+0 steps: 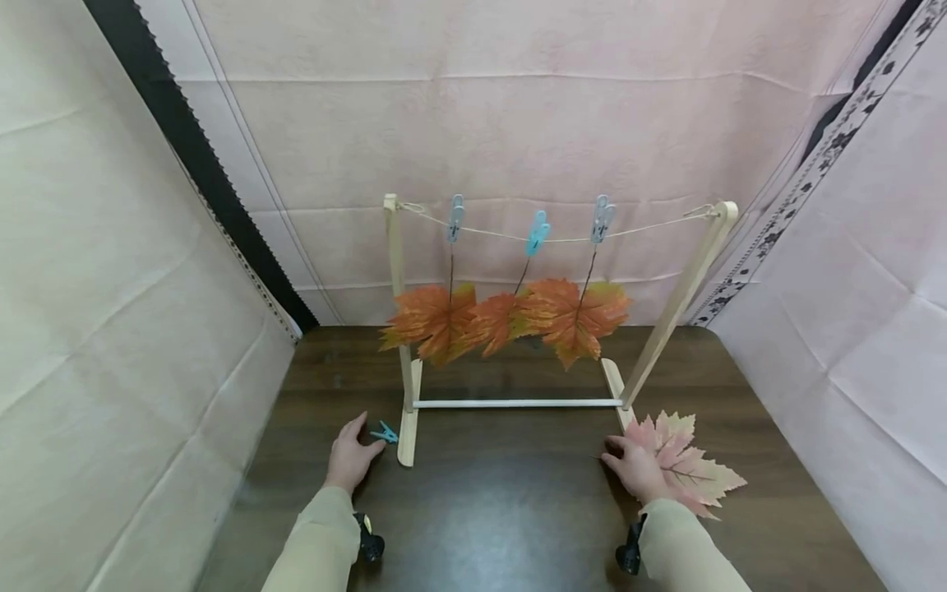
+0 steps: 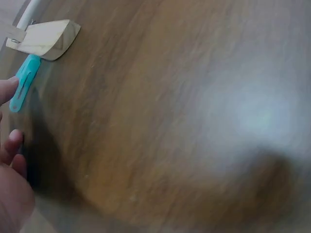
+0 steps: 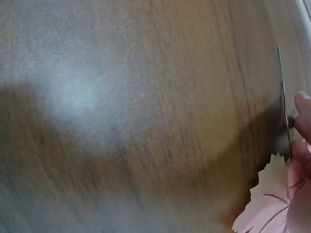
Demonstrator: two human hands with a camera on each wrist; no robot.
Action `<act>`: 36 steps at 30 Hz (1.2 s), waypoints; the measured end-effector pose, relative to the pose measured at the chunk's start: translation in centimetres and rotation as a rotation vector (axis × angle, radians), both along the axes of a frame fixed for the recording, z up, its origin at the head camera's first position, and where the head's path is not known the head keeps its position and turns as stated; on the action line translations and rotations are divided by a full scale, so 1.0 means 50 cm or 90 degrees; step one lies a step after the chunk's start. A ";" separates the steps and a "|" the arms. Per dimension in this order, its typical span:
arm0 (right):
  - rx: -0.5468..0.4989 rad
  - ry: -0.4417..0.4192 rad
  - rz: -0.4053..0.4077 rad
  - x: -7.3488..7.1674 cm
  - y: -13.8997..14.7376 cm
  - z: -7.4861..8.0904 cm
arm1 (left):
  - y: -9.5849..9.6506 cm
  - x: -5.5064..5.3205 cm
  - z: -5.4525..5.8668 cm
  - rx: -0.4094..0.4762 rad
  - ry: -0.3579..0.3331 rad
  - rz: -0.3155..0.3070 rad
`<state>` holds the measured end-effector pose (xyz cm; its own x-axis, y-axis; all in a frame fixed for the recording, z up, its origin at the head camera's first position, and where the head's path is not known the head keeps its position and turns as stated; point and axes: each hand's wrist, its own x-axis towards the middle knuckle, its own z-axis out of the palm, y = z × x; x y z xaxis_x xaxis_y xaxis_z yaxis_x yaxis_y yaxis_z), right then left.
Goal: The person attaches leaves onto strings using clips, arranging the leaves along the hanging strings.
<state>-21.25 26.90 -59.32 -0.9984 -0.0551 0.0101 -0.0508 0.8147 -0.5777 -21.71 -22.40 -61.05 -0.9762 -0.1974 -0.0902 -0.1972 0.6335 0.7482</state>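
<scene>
My left hand [image 1: 351, 454] is at a light-blue clothespin [image 1: 385, 432] on the table. Its thumb touches or overlaps the clothespin in the left wrist view, while the other fingers stay apart from it. On the right, my right hand [image 1: 639, 469] is over a pink and cream artificial maple leaf [image 1: 695, 472]. Thumb and forefinger stand a little apart beside the leaf's thin stem [image 3: 284, 107], which ends in a green tip. Whether they touch the stem is hard to see.
A wooden frame [image 1: 684, 288] carries a string [image 1: 488, 233] between two posts. Three blue clothespins [image 1: 538, 233] on it hold orange maple leaves [image 1: 575, 319] by their stems. A white rod [image 1: 518, 404] joins the feet. Pale cloth walls [image 1: 518, 140] surround the dark wooden table [image 1: 503, 493].
</scene>
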 end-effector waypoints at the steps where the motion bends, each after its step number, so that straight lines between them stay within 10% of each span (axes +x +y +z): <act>1: -0.003 0.000 0.001 0.000 0.000 -0.001 | -0.003 -0.003 0.001 -0.007 -0.011 -0.018; 11: -0.002 0.005 0.055 0.005 -0.008 -0.010 | -0.003 -0.012 0.006 -0.106 -0.056 -0.136; 19: 0.025 0.037 0.079 0.003 -0.017 -0.021 | 0.005 0.002 -0.001 -0.119 0.044 -0.113; 36: 0.105 0.125 0.107 0.018 0.019 -0.020 | 0.021 0.027 0.001 -0.059 0.005 -0.122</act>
<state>-20.35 27.86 -60.33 -0.9551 -0.2355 0.1799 -0.2901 0.8672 -0.4047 -20.35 -21.34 -61.00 -0.9973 -0.0157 -0.0719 -0.0609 0.7245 0.6865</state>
